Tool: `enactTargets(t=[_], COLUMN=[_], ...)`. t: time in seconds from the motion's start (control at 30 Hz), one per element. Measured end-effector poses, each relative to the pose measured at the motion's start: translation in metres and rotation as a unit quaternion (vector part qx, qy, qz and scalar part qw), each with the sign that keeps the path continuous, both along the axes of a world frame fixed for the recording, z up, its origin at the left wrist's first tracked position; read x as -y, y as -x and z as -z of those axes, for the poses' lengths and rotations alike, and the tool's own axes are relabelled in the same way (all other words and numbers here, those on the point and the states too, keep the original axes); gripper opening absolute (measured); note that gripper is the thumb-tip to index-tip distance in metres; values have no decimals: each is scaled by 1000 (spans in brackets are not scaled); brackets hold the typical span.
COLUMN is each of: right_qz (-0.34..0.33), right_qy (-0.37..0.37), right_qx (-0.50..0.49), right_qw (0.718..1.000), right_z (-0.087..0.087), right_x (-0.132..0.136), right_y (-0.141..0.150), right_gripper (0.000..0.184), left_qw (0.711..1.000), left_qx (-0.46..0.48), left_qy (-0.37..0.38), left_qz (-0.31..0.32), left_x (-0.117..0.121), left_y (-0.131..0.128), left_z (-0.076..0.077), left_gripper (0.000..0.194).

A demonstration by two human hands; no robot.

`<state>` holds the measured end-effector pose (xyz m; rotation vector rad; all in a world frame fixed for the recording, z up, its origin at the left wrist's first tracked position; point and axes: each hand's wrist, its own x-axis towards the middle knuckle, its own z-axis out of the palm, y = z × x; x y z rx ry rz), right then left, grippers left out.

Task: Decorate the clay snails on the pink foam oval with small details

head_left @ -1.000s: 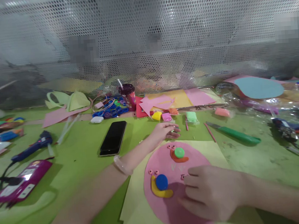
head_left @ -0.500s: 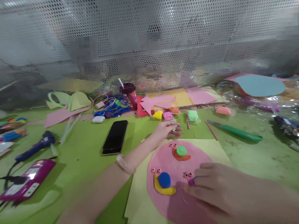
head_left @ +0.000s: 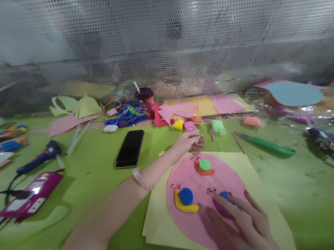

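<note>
A pink paper circle [head_left: 208,228] lies on pale yellow sheets [head_left: 159,220], carrying clay snails with small pink eyes. One snail [head_left: 189,207] is yellow with a blue round shell; the orange snail [head_left: 206,171] has a light green shell. My right hand [head_left: 248,228] is open, fingers spread over the purple snail [head_left: 222,206] with its blue shell, partly hiding it. Fingertips appear to touch that snail. Beyond the circle's far edge my left hand [head_left: 190,141] is closed, its fingers curled around something small and pale that I cannot make out.
A black phone [head_left: 130,148] lies left of the papers. Right of them is a green-handled knife [head_left: 271,146]. Clay packets [head_left: 218,126], a dark cup [head_left: 146,103] and coloured paper line the back, before a perforated metal panel [head_left: 161,45]. A glue gun [head_left: 40,158] and purple power strip [head_left: 33,195] lie left.
My right hand has drawn back and its fingers have spread, so more of the purple snail and its blue shell shows. My left hand stays in nearly the same place.
</note>
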<state>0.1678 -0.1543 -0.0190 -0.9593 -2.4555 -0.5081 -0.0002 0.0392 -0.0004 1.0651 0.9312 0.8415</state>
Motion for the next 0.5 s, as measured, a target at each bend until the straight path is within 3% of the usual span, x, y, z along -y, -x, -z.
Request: enactTargets(t=[0.2,0.4,0.5], right_qz=[-37,-20,-6], right_qy=[4,6,20], right_qx=[-5,-34,-60], right_qw=[999,999,998], right_z=[-3,-8,-6], right_x=[-14,-8,-1], right_y=[-4,5,6], right_gripper=[69,44,41], left_qw=[999,998,998], left_qx=[-31,-49,-57], left_qy=[-31,-39,-39], left_qz=[-20,-14,-8], left_x=[-4,-1,2], left_y=[5,7,7], left_z=[2,-2,-6], left_gripper=[18,17,18])
